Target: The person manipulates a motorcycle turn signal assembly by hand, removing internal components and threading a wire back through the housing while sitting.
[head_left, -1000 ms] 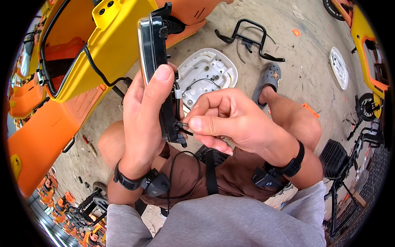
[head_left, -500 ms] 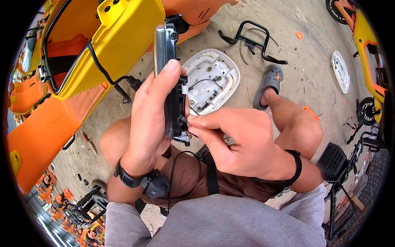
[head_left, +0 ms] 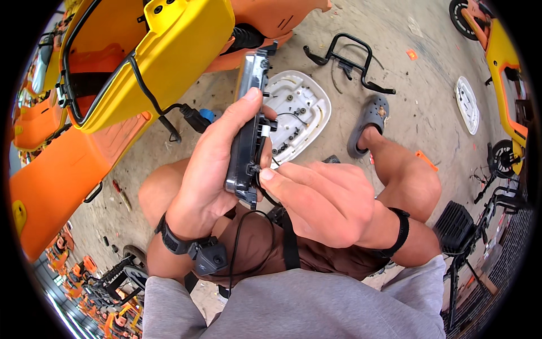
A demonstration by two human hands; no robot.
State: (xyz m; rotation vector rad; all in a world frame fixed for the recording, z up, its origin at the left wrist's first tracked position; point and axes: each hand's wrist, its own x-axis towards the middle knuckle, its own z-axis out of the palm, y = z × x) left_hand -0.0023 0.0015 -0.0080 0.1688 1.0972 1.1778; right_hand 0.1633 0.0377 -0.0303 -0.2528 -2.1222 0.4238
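Note:
My left hand [head_left: 212,150] is closed round a long black lamp unit [head_left: 245,144] with a clear lens along its left side. It is held upright and tilted, its top leaning right, with the thumb along its face. A small white connector [head_left: 265,131] and black clips show on its right side. My right hand [head_left: 327,200] is closed, thumb and fingers pinched against a small black fitting [head_left: 254,169] low on that side. What lies between these fingertips is hidden. A thin black cable [head_left: 267,195] curves down beside them.
Beyond the lamp lies a white tray-like cover [head_left: 307,135] holding several small fasteners. A black tubular frame [head_left: 367,56] is on the floor [head_left: 406,107]. Yellow body panels [head_left: 180,62] and orange ones [head_left: 68,175] crowd the left; another white shell [head_left: 467,104] lies right.
The lamp unit and my left hand have shifted slightly right and down, and the lamp leans more to the right. My right fingers have closed further, with the thumb against the fitting.

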